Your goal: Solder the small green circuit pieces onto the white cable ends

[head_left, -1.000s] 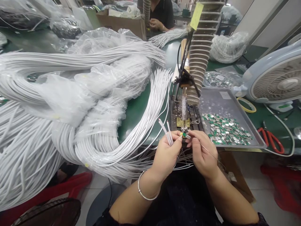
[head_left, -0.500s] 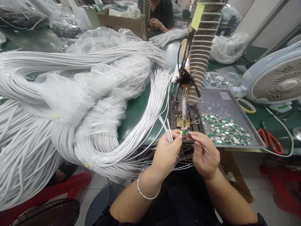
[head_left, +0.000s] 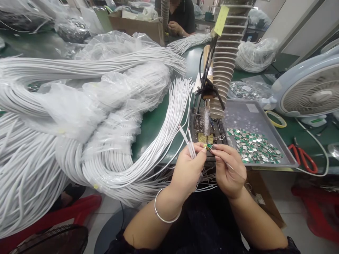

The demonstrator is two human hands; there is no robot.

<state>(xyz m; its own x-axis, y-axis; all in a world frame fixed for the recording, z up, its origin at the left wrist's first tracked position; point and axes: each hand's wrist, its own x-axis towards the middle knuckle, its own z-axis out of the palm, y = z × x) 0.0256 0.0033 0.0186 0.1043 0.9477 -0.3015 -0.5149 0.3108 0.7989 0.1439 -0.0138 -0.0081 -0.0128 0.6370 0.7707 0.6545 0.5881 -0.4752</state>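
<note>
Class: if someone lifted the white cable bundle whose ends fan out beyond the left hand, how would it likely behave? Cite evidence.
The white cable bundle would probably flex rather than stay rigid: it lies in a smooth curve. It may be fairly heavy, given its many strands. Its loose ends might splay, since some stand apart.

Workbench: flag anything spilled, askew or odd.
Small bright specks litter the dark base below the ribbed hose, resembling spilled debris. Looped white cables sag over the front edge of the workbench, looking untidy. No damage is clear.
</note>
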